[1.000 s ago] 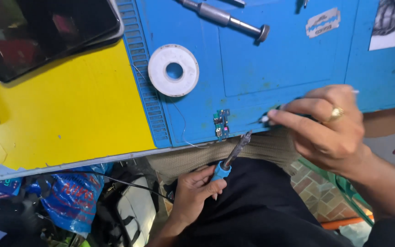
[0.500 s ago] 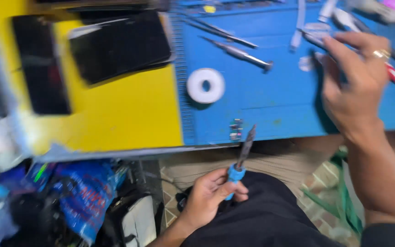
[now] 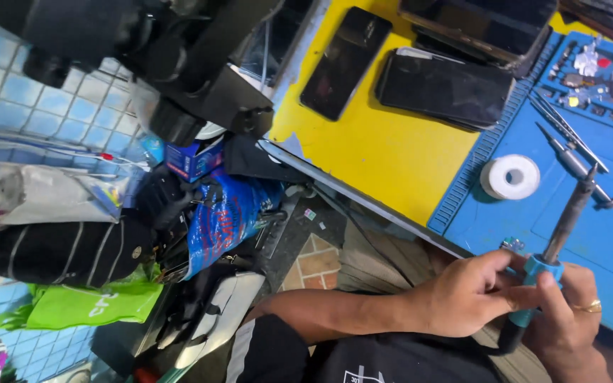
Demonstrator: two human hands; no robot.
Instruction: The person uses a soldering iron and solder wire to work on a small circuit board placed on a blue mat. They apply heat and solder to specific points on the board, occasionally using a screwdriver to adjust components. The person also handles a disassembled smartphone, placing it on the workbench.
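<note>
- Head view, hands: the left hand [image 3: 473, 294] and the right hand [image 3: 569, 315] meet at the lower right, both wrapped about the blue handle of a soldering iron [image 3: 549, 250]. The left grip is clamped on the blue collar with thumb and fingers; the right grip is clamped on the handle just below it, a gold ring [image 3: 592, 306] on one finger.
- Head view, tool: the soldering iron points up and to the right, its dark metal shaft lying over the blue work mat [image 3: 611, 234]; its black lower end runs down between the hands.
- Head view, mat: a roll of white tape [image 3: 510, 176] lies near the mat's left edge; a screwdriver [image 3: 577, 169] and tweezers [image 3: 565, 130] lie just beyond the iron's tip. Small parts sit in the mat's upper compartments, too small to tell apart.
- Head view, counter: the yellow counter [image 3: 384, 159] carries a dark phone [image 3: 345, 62] and a stack of further dark phones [image 3: 445, 89] beside it.
- Head view, left: a blue plastic bag [image 3: 225, 213], a green bag [image 3: 90, 305] and a black device [image 3: 179, 57] crowd the tiled area beside the counter.
</note>
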